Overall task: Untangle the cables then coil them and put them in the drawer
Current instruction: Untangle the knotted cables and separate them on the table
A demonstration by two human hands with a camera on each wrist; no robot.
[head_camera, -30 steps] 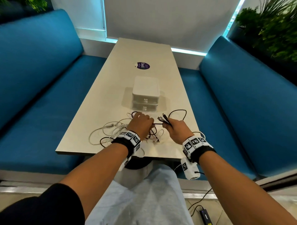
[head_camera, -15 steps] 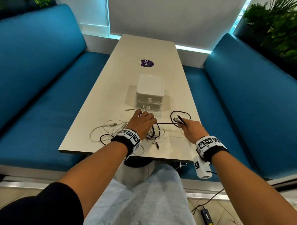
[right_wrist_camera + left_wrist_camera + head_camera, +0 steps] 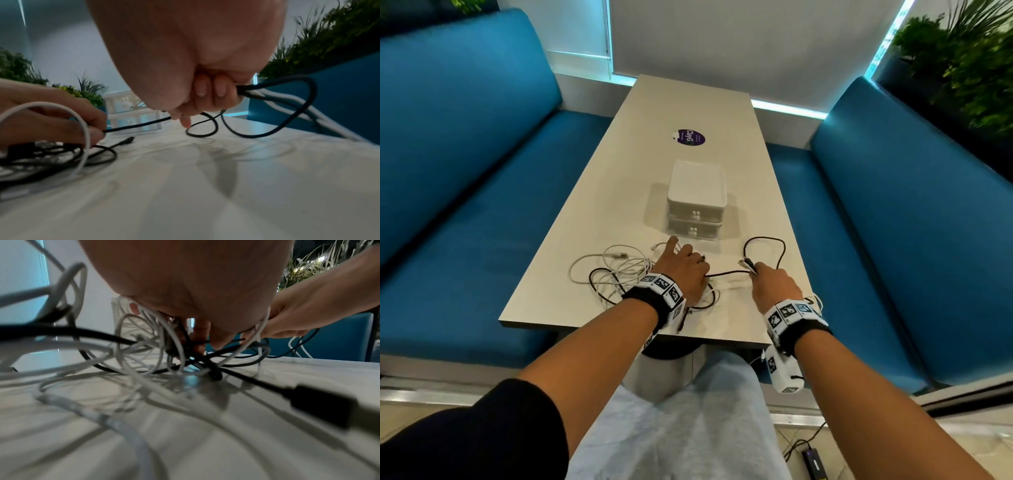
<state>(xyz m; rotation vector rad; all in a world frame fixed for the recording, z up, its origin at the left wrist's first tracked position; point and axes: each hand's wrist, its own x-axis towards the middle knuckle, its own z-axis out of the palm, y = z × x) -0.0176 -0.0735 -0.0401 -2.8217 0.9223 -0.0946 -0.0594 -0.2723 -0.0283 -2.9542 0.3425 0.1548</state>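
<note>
Stretched taut now, black cable [image 3: 726, 273] spans both hands.

The left hand [image 3: 683, 270] covers the knot of the cable tangle [image 3: 619, 274], so which strands its fingers pinch cannot be told. In the left wrist view, the near black plug [image 3: 320, 404] is blurred and cut by the right edge. The right hand [image 3: 207, 95] hides the black cable [image 3: 267, 134] inside its fist. The purple sticker [image 3: 689, 137] carries print too small to read.
</note>
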